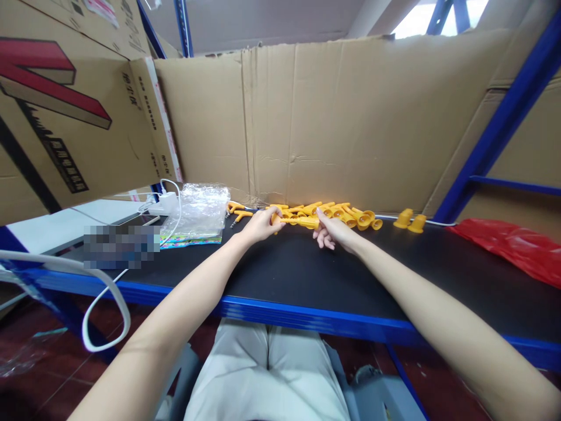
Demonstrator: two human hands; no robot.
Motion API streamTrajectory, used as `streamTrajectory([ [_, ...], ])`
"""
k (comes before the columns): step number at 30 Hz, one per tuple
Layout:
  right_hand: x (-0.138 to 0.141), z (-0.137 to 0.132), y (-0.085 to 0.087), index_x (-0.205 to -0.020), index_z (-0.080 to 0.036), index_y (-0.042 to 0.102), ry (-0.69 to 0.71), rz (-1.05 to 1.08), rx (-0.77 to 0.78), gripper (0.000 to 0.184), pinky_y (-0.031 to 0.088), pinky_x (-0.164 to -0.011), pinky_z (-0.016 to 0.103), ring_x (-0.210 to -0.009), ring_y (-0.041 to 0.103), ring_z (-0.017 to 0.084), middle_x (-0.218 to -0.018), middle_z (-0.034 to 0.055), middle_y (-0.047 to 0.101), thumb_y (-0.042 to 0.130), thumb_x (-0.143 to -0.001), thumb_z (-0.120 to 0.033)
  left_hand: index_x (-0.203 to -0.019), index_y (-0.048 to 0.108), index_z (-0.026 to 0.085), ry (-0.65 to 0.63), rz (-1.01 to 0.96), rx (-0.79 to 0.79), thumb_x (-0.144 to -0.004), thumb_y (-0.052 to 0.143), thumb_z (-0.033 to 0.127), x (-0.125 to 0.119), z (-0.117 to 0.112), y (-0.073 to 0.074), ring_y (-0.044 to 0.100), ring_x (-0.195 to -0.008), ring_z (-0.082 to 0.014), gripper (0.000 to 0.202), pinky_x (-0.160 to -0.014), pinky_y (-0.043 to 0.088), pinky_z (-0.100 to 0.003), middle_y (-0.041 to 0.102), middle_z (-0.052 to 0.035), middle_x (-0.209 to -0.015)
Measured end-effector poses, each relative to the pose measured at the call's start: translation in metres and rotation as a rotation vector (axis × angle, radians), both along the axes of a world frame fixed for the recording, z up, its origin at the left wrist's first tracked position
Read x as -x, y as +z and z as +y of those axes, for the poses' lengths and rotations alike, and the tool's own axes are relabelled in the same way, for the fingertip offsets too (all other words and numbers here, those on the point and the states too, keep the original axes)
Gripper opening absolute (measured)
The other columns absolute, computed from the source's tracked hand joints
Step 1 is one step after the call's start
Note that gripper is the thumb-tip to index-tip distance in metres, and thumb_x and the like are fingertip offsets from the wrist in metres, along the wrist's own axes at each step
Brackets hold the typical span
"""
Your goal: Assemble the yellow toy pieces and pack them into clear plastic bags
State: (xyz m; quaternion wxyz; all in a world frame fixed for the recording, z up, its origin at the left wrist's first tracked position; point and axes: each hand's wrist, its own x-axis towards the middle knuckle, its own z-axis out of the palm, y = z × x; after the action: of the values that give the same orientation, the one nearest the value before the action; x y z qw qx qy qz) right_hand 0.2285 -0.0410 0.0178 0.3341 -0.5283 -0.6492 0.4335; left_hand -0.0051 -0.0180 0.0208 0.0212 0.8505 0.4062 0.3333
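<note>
Both of my hands meet over the black tabletop, in front of a pile of yellow plastic parts (337,211). Between them is a slim yellow plastic piece (307,222), lying roughly level. My left hand (263,224) is closed around its left end, where an orange handle-like part shows at the fingertips. My right hand (331,232) pinches the right end with thumb and fingers, the lower fingers curled. How the parts join inside my grip is hidden. Left of my left hand lie orange forked handles (239,215) with thin spiral metal ends.
Two yellow flared caps (418,223) stand right of the pile, with a red plastic bag (508,242) farther right. Clear plastic bags (197,207), a white charger (168,203) and a cable lie left. A cardboard sheet (350,123) backs the blue-edged table (307,318).
</note>
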Motion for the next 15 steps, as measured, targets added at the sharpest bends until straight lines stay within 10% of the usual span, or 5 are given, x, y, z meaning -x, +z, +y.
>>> streamTrajectory([
  [8, -0.0074, -0.0030, 0.0056, -0.101, -0.017, 0.045, 0.187, 0.090, -0.060, 0.038, 0.042, -0.044, 0.022, -0.047, 0.057, 0.011, -0.083, 0.0087, 0.067, 0.051, -0.079, -0.047, -0.089, 0.052, 0.018, 0.011, -0.030, 0.012, -0.074, 0.052, 0.038, 0.0003, 0.0012, -0.0014, 0.042, -0.051, -0.0096, 0.025, -0.052, 0.028, -0.020, 0.048, 0.0046, -0.055],
  [15, -0.0043, -0.0022, 0.0023, -0.083, -0.015, 0.043, 0.186, 0.084, -0.119, 0.036, 0.037, -0.040, 0.020, -0.039, 0.054, 0.010, -0.061, 0.0064, 0.064, 0.041, -0.083, -0.050, -0.088, 0.053, 0.018, -0.019, -0.032, -0.023, -0.074, 0.053, 0.034, -0.0002, -0.0023, -0.0001, 0.040, -0.049, -0.0087, 0.022, -0.050, 0.027, -0.019, 0.045, 0.0056, -0.052],
])
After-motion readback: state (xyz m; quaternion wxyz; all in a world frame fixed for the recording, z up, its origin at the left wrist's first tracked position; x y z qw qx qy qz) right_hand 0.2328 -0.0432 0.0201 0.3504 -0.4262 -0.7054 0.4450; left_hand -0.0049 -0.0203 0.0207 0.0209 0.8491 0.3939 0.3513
